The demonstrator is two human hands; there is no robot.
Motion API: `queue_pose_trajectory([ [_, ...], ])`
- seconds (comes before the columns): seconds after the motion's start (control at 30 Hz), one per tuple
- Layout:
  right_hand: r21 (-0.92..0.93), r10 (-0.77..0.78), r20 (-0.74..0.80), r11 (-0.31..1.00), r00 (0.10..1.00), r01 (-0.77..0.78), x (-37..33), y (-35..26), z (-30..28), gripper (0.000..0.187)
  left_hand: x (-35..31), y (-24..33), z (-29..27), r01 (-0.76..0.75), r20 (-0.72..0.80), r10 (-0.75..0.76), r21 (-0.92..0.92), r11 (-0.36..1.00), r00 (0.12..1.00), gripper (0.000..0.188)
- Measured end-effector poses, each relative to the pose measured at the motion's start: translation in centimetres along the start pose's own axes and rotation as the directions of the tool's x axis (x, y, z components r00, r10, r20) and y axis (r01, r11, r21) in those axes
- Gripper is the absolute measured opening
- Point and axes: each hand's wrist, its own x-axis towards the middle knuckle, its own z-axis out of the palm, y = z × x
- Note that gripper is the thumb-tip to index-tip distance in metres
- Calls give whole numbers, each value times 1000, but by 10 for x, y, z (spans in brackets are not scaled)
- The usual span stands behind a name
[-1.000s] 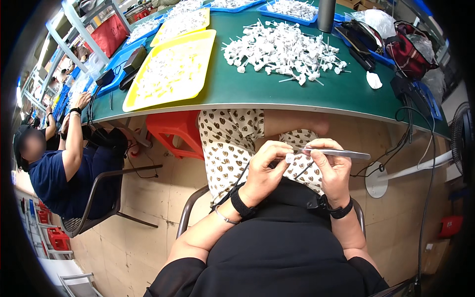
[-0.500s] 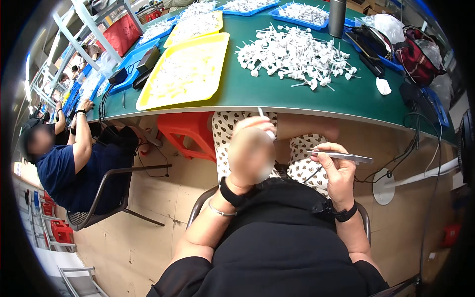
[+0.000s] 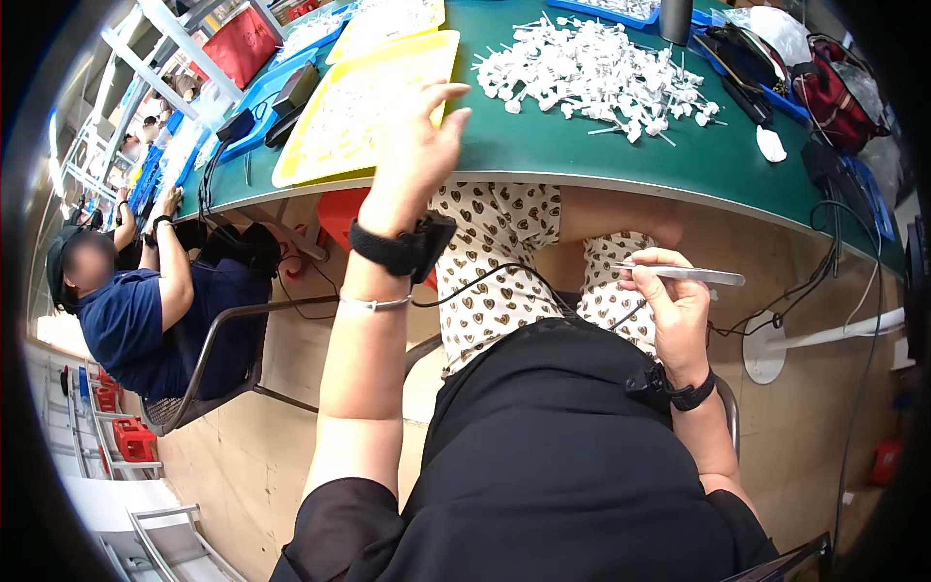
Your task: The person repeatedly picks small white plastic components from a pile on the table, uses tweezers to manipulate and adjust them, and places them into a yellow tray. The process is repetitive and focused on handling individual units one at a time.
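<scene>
My left hand (image 3: 423, 145) reaches over the right edge of a yellow tray (image 3: 303, 167), its thumb and fingers apart and no part visible between them. Small pale pieces cover the tray's bottom. Silver tweezers (image 3: 700, 275) are gripped in my right hand (image 3: 669, 301), which hovers above my lap in front of the table, tips toward the left. Beyond the hands, a big loose heap of white plastic parts with thin stems (image 3: 592, 78) lies on the green table (image 3: 543, 150).
Another yellow tray (image 3: 388, 21) and blue trays (image 3: 626, 10) of white parts stand farther back. A grey bottle (image 3: 676, 19) is right of the heap, near a dark red bag (image 3: 842, 102). At left sits a co-worker in dark blue (image 3: 145, 320). Cables (image 3: 824, 257) hang at right.
My left hand has moved from above my lap, where it held a small white part, forward and left to the yellow tray. Its fingers have opened. My right hand still holds the tweezers.
</scene>
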Motion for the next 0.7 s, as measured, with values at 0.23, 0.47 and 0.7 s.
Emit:
queue_pose_trajectory([
  [0.23,-17,-29,-9,999,1000,28,0,-4,-3,14,47,26,80,-196,380,62,325,925,923,37],
  [0.47,14,-46,-33,999,998,46,3,-5,-3,15,71,24,89,-178,428,66,226,958,901,15],
  [0.7,105,-54,-48,993,997,59,5,-15,-9,16,76,51,62,174,129,-135,-369,913,982,19],
])
